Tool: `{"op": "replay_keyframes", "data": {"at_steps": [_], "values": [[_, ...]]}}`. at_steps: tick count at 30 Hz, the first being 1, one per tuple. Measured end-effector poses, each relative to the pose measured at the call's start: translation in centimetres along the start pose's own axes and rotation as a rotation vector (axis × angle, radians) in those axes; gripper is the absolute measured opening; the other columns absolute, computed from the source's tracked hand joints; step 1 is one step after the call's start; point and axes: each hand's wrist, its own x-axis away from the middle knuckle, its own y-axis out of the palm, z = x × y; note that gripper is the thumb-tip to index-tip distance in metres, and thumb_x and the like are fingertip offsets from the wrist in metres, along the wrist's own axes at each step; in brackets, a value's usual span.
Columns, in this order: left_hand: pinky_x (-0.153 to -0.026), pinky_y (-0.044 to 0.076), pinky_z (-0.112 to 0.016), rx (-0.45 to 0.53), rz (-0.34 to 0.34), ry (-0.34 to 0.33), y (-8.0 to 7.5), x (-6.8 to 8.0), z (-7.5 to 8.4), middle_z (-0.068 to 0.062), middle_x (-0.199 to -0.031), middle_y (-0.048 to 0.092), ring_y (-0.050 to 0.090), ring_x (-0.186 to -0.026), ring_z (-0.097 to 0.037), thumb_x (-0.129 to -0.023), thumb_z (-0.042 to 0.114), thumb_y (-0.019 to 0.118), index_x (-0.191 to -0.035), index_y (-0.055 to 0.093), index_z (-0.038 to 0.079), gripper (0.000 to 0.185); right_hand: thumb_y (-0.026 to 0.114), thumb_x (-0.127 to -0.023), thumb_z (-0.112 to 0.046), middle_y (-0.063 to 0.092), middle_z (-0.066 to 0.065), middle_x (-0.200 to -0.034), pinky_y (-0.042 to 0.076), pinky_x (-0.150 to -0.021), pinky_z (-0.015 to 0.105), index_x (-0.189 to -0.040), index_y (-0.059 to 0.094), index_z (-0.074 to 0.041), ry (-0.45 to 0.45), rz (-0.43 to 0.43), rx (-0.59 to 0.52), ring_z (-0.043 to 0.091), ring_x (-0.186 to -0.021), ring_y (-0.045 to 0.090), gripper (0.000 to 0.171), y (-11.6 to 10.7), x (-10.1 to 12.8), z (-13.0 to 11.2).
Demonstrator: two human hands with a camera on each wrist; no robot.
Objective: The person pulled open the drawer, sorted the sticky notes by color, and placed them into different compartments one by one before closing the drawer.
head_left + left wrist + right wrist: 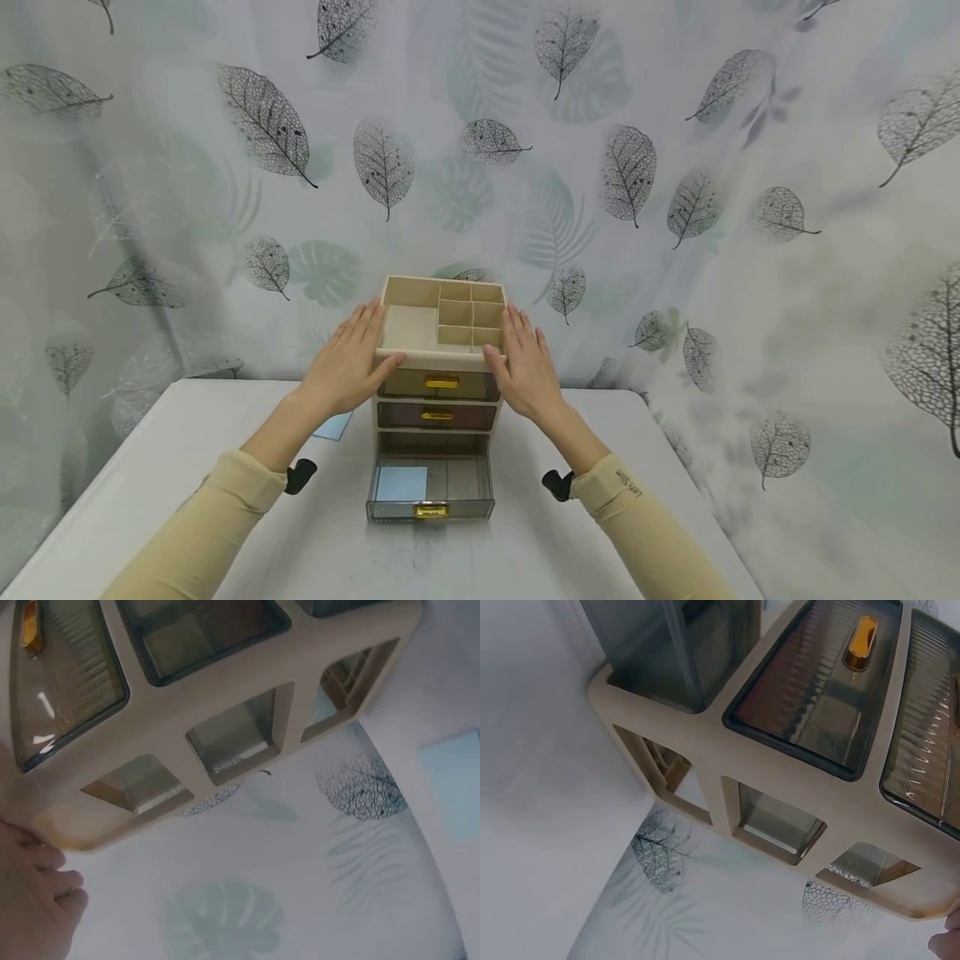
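Observation:
A beige desktop drawer organizer [438, 360] stands between both hands, with a divided top tray and gold-handled drawers. Its bottom drawer [468, 483] is pulled out, and a light blue square of paper [402, 483] lies in it. Along the left side of the top rests my left hand [341, 358], fingers straight, thumb over the front rim. My right hand [527, 367] lies against the right side in the same way, its thumb at the front rim. The two upper drawers, the top one [405, 384] and the middle one [401, 416], are pushed in.
The organizer stands on a white table [225, 425]. Another light blue sheet [333, 426] lies on it, left of the organizer and partly behind my left wrist. A leaf-patterned curtain [487, 192] hangs behind the table. Black wrist devices show under each forearm.

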Motion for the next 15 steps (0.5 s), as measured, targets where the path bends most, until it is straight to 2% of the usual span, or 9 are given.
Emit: {"op": "replay_keyframes", "data": {"at_steps": [8, 12, 15], "values": [[-0.128, 0.012, -0.057, 0.098, 0.032, -0.013, 0.10, -0.13, -0.52, -0.016, -0.174, 0.006, 0.005, -0.160, -0.037, -0.106, 0.056, 0.048, -0.167, 0.007, 0.003, 0.091, 0.035, -0.112, -0.045, 0.013, 0.016, -0.173, 0.009, -0.128, 0.058, -0.164, 0.017, 0.004, -0.006, -0.011, -0.014, 0.034, -0.160, 0.011, 0.073, -0.19, -0.12, -0.14], [-0.126, 0.018, -0.059, 0.142, 0.103, -0.002, 0.43, 0.05, -0.63, -0.017, -0.173, 0.015, 0.016, -0.158, -0.039, -0.105, 0.053, 0.055, -0.166, 0.017, 0.002, 0.088, 0.035, -0.112, -0.044, 0.012, 0.016, -0.173, 0.009, -0.128, 0.059, -0.164, 0.016, 0.004, -0.005, -0.013, -0.019, 0.035, -0.160, 0.011, 0.073, -0.19, -0.06, -0.15], [-0.123, 0.025, -0.062, 0.175, 0.182, 0.014, 0.85, 0.33, -0.74, -0.017, -0.170, 0.024, 0.027, -0.154, -0.041, -0.103, 0.048, 0.062, -0.164, 0.026, 0.002, 0.085, 0.035, -0.112, -0.043, 0.011, 0.016, -0.173, 0.010, -0.128, 0.059, -0.164, 0.015, 0.003, -0.003, -0.018, -0.015, 0.037, -0.159, 0.013, 0.073, -0.09, -0.02, -0.13]]}}
